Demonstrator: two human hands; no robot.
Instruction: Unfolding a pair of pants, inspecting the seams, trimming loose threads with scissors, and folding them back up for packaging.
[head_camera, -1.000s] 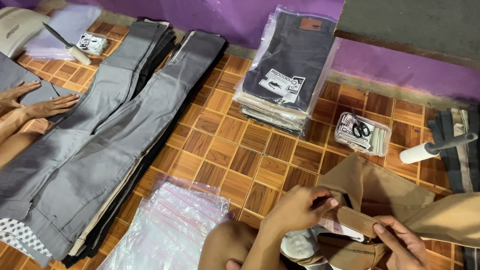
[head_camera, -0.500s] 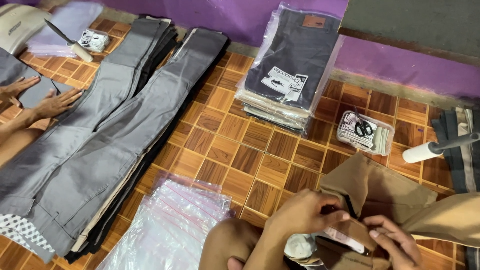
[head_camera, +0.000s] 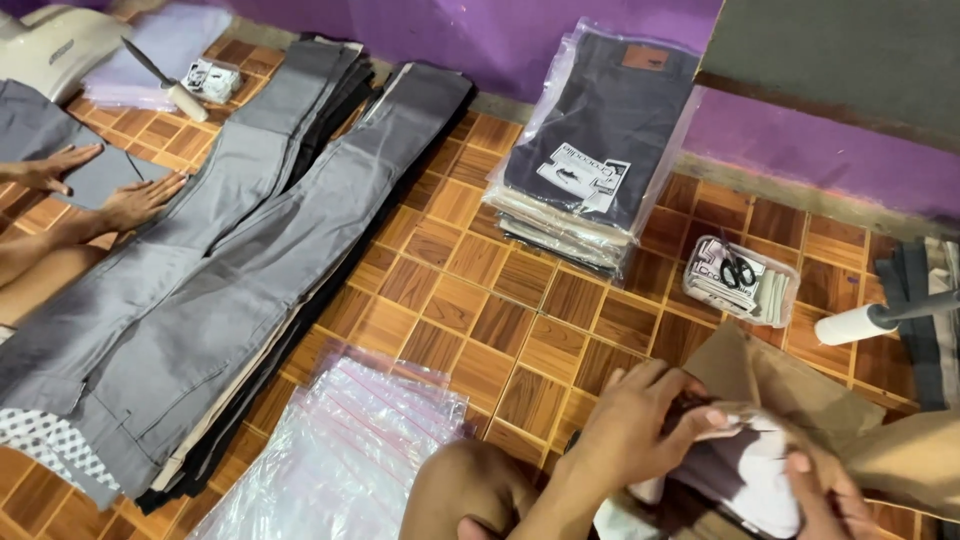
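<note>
My left hand (head_camera: 640, 425) grips the waistband of a pair of tan trousers (head_camera: 790, 385) low at the right, fingers curled over the top edge. Only the fingers of my right hand (head_camera: 825, 495) show at the bottom right; they pinch the same waistband, next to a white and dark inner lining or label (head_camera: 750, 475). The trousers lie folded on the tiled floor (head_camera: 480, 300) in front of my knee (head_camera: 465, 490).
Piles of grey trousers (head_camera: 230, 270) lie at the left. Another person's hands (head_camera: 110, 190) press on grey cloth there. Clear plastic bags (head_camera: 350, 450), a stack of bagged trousers (head_camera: 600, 150), a tub with scissors (head_camera: 740, 280), a lint roller (head_camera: 880, 315).
My left hand has slid along the waistband and closed over it. My right hand has dropped lower in view. The other person's hands have shifted on the grey cloth.
</note>
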